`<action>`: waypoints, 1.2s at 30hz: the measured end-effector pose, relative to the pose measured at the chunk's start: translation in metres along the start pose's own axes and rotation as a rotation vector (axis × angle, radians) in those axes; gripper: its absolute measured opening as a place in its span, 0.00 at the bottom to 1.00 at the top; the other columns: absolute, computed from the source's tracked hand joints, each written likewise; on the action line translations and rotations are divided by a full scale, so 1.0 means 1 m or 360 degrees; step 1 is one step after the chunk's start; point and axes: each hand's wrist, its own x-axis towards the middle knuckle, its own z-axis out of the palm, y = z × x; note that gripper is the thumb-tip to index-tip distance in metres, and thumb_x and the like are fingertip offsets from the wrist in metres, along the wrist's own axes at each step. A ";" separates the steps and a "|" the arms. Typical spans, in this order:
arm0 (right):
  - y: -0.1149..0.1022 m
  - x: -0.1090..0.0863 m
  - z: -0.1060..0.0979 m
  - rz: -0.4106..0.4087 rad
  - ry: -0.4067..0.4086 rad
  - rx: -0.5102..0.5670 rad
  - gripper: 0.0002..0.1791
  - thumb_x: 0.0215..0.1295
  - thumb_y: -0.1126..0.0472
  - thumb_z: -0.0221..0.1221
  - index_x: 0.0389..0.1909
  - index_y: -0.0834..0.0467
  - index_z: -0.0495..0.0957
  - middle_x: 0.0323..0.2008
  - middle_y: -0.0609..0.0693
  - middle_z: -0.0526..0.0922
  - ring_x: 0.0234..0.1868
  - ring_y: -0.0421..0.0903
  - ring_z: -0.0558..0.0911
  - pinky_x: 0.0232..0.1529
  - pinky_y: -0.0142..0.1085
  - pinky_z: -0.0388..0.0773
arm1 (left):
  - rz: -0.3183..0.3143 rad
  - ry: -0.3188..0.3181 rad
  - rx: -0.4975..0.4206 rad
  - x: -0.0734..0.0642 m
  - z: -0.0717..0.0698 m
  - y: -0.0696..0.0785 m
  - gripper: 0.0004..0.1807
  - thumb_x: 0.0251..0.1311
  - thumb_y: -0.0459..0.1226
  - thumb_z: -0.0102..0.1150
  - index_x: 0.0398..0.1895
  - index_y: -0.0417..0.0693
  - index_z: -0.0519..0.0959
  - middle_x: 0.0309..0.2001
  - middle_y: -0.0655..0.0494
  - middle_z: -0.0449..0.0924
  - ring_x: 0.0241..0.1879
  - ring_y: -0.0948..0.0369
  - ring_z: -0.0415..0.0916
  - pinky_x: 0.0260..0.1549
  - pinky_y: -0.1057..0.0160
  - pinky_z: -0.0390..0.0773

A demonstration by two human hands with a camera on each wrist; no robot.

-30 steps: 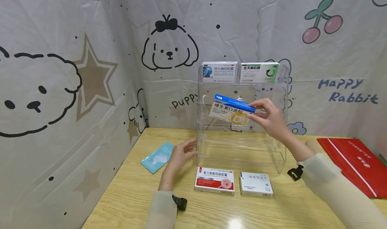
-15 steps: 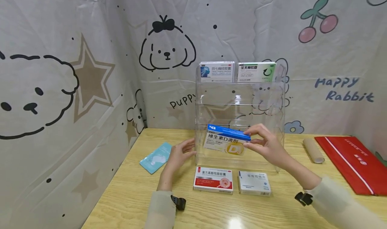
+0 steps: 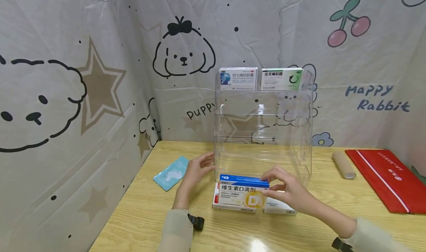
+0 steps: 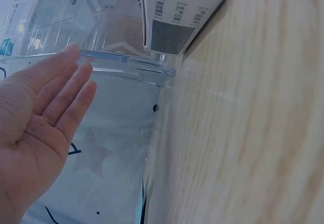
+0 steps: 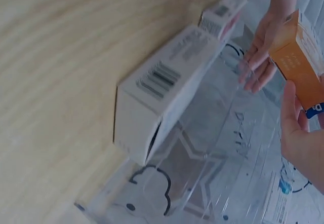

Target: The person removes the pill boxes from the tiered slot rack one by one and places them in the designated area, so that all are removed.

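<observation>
My right hand (image 3: 287,191) pinches the right end of a vitamin D drops box (image 3: 239,196), white with a blue top and yellow lettering. In the right wrist view its orange end (image 5: 296,64) shows above the thumb. The box overlaps a red-and-white medicine box (image 3: 216,201) and a white medicine box (image 3: 279,206) in the head view, partly hiding both. My left hand (image 3: 197,172) has its fingers extended, tips right at the left side of a clear tiered display rack (image 3: 263,115). The left wrist view shows those fingertips along the rack's edge (image 4: 126,59).
On the rack's top tier stand a white-and-blue medicine box (image 3: 238,80) and a green-and-white one (image 3: 281,80). A teal packet (image 3: 171,173) lies left on the wooden table (image 3: 139,218). At right are a cardboard tube (image 3: 343,165) and a red folder (image 3: 389,181).
My right hand has lowered the vitamin D box from before the rack's middle to in front of the two boxes at its foot. My left hand has stayed at the rack's side.
</observation>
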 end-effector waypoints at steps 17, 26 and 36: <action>-0.008 -0.024 0.038 0.0293 -0.0294 0.0221 0.16 0.60 0.54 0.66 0.45 0.56 0.77 0.40 0.53 0.78 0.41 0.30 0.75 0.38 0.29 0.88 | -0.0002 0.0017 0.0033 0.002 -0.002 -0.002 0.28 0.59 0.29 0.65 0.65 0.43 0.74 0.58 0.42 0.80 0.57 0.49 0.80 0.57 0.59 0.84; -0.004 -0.032 0.049 0.0289 -0.0299 0.0229 0.14 0.60 0.57 0.67 0.43 0.57 0.76 0.37 0.53 0.77 0.39 0.30 0.76 0.36 0.28 0.88 | -0.0004 0.0009 0.0023 0.002 -0.001 -0.001 0.28 0.58 0.29 0.65 0.64 0.42 0.74 0.59 0.43 0.80 0.58 0.49 0.80 0.57 0.60 0.84; -0.003 -0.034 0.052 0.0414 -0.0327 0.0069 0.15 0.63 0.55 0.65 0.45 0.59 0.78 0.37 0.52 0.83 0.31 0.28 0.76 0.29 0.24 0.78 | -0.0004 -0.0010 0.0000 0.000 0.000 -0.001 0.29 0.59 0.28 0.64 0.65 0.39 0.72 0.60 0.41 0.79 0.58 0.47 0.79 0.58 0.57 0.83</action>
